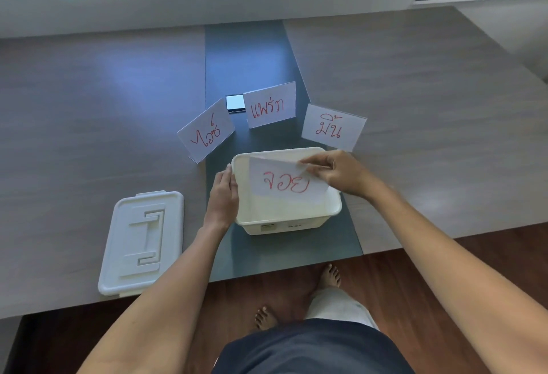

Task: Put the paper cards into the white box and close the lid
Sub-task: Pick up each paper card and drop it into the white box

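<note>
Grey wood-look table fills most of the view, with a darker grey-blue strip running down its middle toward the near edge and a reddish wooden floor below it. On that strip sits the white box, open, its lid off. The lid lies flat on the table well to the left of the box, near the front edge.

The left hand rests against the left wall of the box, its fingers wrapped over the rim, clamped lightly on it. The right hand comes in from the right and pinches the upper right corner of a paper card between thumb and fingertips. This card, marked with red handwriting, hangs tilted over the open box, its lower edge down inside the rim; whether it touches the bottom cannot be told.

Three more cards stand upright on the table behind the box, each with red writing: a left card angled at the edge of the strip, a middle card on the strip, and a right card just beyond the box's far right corner. A small dark object with a bright face sits between the left and middle cards, touching the middle one as far as can be seen.

Bare feet show on the floor below the table edge
</note>
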A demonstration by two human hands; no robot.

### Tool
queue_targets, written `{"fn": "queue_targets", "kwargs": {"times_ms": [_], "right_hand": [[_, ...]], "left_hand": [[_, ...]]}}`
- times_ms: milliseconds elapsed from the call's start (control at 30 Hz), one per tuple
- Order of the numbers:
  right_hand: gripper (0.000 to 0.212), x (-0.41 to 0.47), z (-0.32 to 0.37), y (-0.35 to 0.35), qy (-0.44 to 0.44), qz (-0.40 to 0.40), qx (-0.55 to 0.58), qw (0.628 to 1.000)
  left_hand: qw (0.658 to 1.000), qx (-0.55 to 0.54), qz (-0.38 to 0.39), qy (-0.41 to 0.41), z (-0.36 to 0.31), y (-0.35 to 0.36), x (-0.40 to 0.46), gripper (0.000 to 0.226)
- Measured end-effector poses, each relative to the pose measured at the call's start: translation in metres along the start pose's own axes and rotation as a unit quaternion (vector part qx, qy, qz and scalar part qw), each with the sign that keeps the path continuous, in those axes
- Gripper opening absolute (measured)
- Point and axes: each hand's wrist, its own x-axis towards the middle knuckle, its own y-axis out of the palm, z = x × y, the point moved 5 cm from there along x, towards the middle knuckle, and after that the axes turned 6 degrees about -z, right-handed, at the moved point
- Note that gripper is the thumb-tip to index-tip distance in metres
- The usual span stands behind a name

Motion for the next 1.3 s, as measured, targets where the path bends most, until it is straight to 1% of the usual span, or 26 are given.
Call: {"fn": "queue_targets", "kwargs": {"times_ms": [100,200,467,533,600,667,767,833,967,1033,1100,1167,1233,1300], "right_hand": [[0.03,-0.001,-0.015,0.021,0.023,0.061,-0.039,0.997],[0.032,-0.004,-0.025,0.037,0.054,0.128,-0.052,0.989],[0.045,-0.008,-0.037,0.057,0.107,0.242,-0.054,0.963],[0.037,-0.006,-0.039,0.061,0.108,0.264,-0.051,0.957],[0.03,-0.001,-0.038,0.06,0.102,0.265,-0.035,0.958],[0.033,0.009,-0.034,0.052,0.083,0.226,-0.017,0.971],[0.027,0.029,-0.022,0.029,0.036,0.123,0.041,0.991],[0.024,0.044,-0.015,0.009,0.006,0.045,0.051,0.998],[0.023,0.081,-0.027,-0.03,0.019,-0.093,0.024,0.995],[0.025,0.098,-0.038,-0.045,0.026,-0.144,-0.002,0.989],[0.029,0.113,-0.049,-0.058,0.034,-0.177,-0.034,0.983],[0.035,0.13,-0.066,-0.069,0.046,-0.195,-0.089,0.976],[0.044,0.147,-0.086,-0.077,0.075,-0.187,-0.158,0.967],[0.054,0.158,-0.109,-0.077,0.122,-0.156,-0.22,0.955]], "left_hand": [[1.0,0.001,0.0,-0.003,0.0,0.001,0.001,0.046],[1.0,0.006,-0.003,-0.009,-0.002,0.001,0.0,0.047],[1.0,0.02,-0.001,-0.002,-0.003,0.002,0.002,0.048],[1.0,0.021,0.002,-0.005,-0.002,0.003,0.002,0.048],[1.0,0.023,0.005,-0.004,-0.002,0.003,0.002,0.048],[1.0,0.028,0.008,-0.003,-0.002,0.002,0.003,0.048],[0.999,0.037,0.013,0.0,-0.002,0.002,0.003,0.048],[0.999,0.042,0.016,0.005,-0.003,0.003,0.003,0.048],[0.999,0.049,0.018,0.006,-0.004,0.002,0.001,0.049],[0.999,0.05,0.018,0.006,-0.004,0.003,0.002,0.049],[0.998,0.056,0.018,0.008,-0.002,0.004,0.002,0.05],[0.997,0.068,0.017,0.019,-0.002,0.003,0.002,0.049],[0.997,0.076,0.017,0.021,-0.003,0.003,0.002,0.049],[0.996,0.08,0.017,0.019,-0.002,0.003,0.003,0.049]]}}
